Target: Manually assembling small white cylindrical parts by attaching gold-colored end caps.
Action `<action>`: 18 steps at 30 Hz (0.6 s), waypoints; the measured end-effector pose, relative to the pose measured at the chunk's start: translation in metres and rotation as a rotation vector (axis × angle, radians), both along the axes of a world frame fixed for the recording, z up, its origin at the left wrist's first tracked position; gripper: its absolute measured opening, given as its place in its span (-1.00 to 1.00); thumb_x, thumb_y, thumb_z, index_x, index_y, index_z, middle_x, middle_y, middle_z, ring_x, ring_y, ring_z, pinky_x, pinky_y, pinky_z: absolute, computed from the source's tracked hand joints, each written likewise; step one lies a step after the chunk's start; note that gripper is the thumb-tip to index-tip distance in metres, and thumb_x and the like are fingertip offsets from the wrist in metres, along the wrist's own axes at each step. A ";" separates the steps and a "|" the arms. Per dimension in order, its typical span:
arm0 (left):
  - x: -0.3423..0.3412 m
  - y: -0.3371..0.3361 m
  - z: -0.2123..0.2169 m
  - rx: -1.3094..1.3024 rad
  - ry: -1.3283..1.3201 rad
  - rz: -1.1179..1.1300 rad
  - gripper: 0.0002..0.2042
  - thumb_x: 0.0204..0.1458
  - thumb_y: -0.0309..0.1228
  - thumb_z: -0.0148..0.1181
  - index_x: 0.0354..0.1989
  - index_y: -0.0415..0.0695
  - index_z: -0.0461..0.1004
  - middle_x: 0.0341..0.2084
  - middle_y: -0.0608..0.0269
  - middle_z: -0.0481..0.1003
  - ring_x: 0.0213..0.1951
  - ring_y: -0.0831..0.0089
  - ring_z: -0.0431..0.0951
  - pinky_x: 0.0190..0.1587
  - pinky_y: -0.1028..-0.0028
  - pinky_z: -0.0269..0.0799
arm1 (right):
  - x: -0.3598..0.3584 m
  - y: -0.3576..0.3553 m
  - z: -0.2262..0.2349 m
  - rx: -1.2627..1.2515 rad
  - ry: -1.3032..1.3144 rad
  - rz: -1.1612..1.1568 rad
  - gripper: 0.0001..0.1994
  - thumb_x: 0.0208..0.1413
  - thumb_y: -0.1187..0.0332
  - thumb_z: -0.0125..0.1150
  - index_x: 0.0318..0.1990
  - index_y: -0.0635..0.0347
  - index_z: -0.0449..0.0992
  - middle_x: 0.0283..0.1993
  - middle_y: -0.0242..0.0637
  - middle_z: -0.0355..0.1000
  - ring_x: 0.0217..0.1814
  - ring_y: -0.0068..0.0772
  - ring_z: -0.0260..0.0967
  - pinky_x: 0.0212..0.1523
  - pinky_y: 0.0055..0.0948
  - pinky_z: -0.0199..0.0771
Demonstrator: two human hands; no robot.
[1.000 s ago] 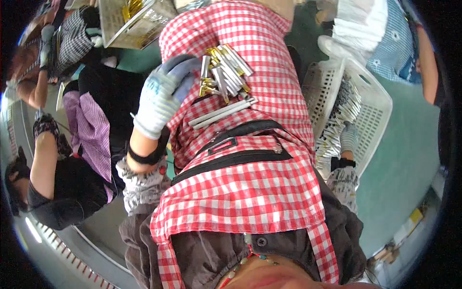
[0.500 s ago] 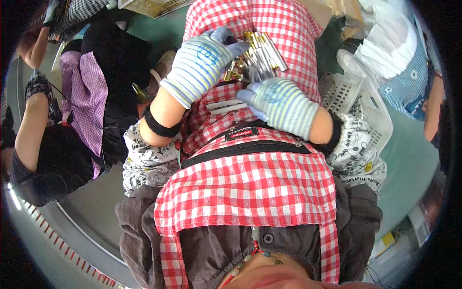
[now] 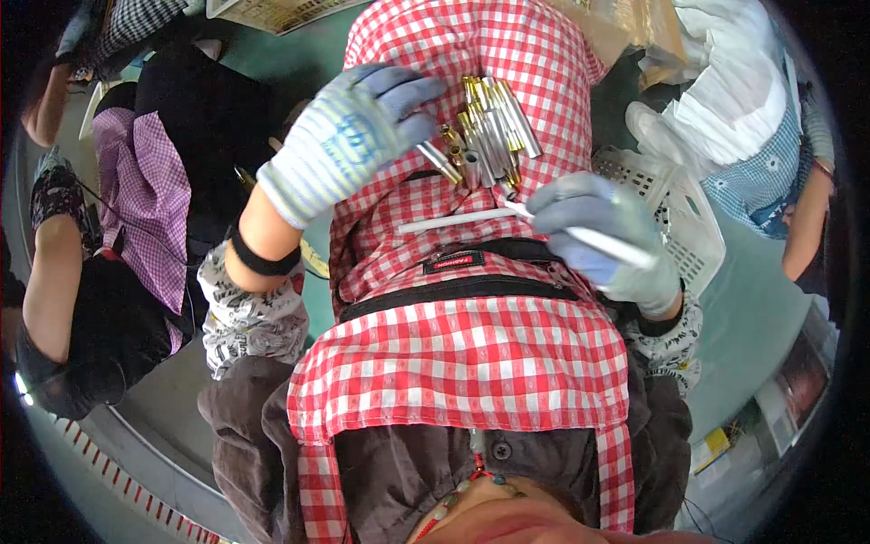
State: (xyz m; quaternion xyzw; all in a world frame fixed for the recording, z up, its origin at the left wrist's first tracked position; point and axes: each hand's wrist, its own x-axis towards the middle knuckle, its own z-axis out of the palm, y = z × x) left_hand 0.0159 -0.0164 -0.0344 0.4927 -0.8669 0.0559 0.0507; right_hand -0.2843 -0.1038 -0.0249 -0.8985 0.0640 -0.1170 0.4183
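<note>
In my gloved left hand point(image 3: 358, 131), the curled fingers pinch a short silver tube point(image 3: 441, 165) with a gold-coloured part, its far end slanting toward the pile. My gloved right hand point(image 3: 603, 231) is closed around a slim white stick point(image 3: 616, 247), which runs between the fingers with its tip pointing left. A second white stick point(image 3: 449, 221) lies across the apron in my lap, its right end close to that tip. Beyond both hands, a pile of silver and gold metal tubes point(image 3: 494, 127) rests on the red-and-white checked apron point(image 3: 462, 363).
At my right side stands a white perforated plastic basket point(image 3: 693, 231), and another crate point(image 3: 272, 14) is at the top left. People sit close on both sides, one by a purple checked cloth point(image 3: 149, 199). A brown bag point(image 3: 643, 32) lies at the upper right.
My hands have moved apart, the left toward the left and the right toward me and to the right. One white stick, earlier lying in my lap, is now in my right hand.
</note>
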 end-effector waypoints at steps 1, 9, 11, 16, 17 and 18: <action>0.005 0.002 0.001 -0.002 0.136 -0.010 -0.76 -0.07 -0.33 0.24 -0.19 -0.05 0.51 0.00 0.24 0.51 0.01 0.21 0.51 0.06 0.24 0.43 | -0.005 -0.005 -0.002 0.187 -0.104 -0.023 -0.75 0.21 0.24 0.10 -0.16 0.27 0.50 -0.12 -0.07 0.47 -0.15 -0.24 0.51 -0.13 -0.34 0.52; 0.004 0.021 0.005 0.031 0.605 0.100 -0.74 -0.06 -0.32 0.32 -0.21 -0.13 0.52 -0.47 0.24 0.56 -0.38 0.23 0.59 -0.29 0.32 0.47 | 0.008 0.002 0.006 0.840 -0.353 -0.217 -0.62 0.33 0.13 0.00 -0.17 0.35 0.52 -0.05 -0.03 0.48 -0.09 -0.27 0.51 -0.02 -0.33 0.52; 0.003 0.019 0.007 0.030 0.622 0.091 -0.75 -0.05 -0.34 0.31 -0.21 -0.13 0.51 -0.40 0.24 0.57 -0.34 0.24 0.59 -0.27 0.31 0.47 | 0.016 0.001 0.007 0.828 -0.352 -0.224 -0.63 0.34 0.15 -0.01 -0.20 0.35 0.53 -0.05 -0.03 0.48 -0.09 -0.26 0.51 -0.02 -0.33 0.51; 0.000 0.029 0.023 0.098 0.525 0.093 -0.78 -0.06 -0.35 0.31 -0.23 -0.11 0.53 -0.35 0.16 0.57 -0.34 0.13 0.59 -0.25 0.26 0.48 | 0.010 0.000 0.016 0.603 -0.346 -0.206 -0.76 0.27 0.37 -0.02 -0.21 0.36 0.54 -0.04 -0.06 0.49 -0.06 -0.26 0.50 0.01 -0.33 0.48; 0.000 0.031 0.018 0.181 0.464 0.134 -0.76 -0.06 -0.31 0.29 -0.21 -0.09 0.53 -0.37 0.17 0.57 -0.35 0.14 0.58 -0.27 0.24 0.48 | 0.009 0.010 0.018 0.813 -0.349 -0.281 -0.78 0.21 0.40 -0.01 -0.22 0.35 0.55 -0.05 -0.06 0.50 -0.03 -0.27 0.50 0.04 -0.33 0.47; -0.001 0.032 0.010 0.261 0.403 0.187 -0.74 -0.06 -0.27 0.28 -0.20 -0.07 0.54 -0.39 0.17 0.56 -0.37 0.14 0.58 -0.29 0.22 0.48 | 0.008 0.008 0.017 0.791 -0.271 -0.294 -0.77 0.20 0.36 0.02 -0.23 0.34 0.56 -0.05 -0.06 0.51 -0.02 -0.28 0.50 0.04 -0.33 0.47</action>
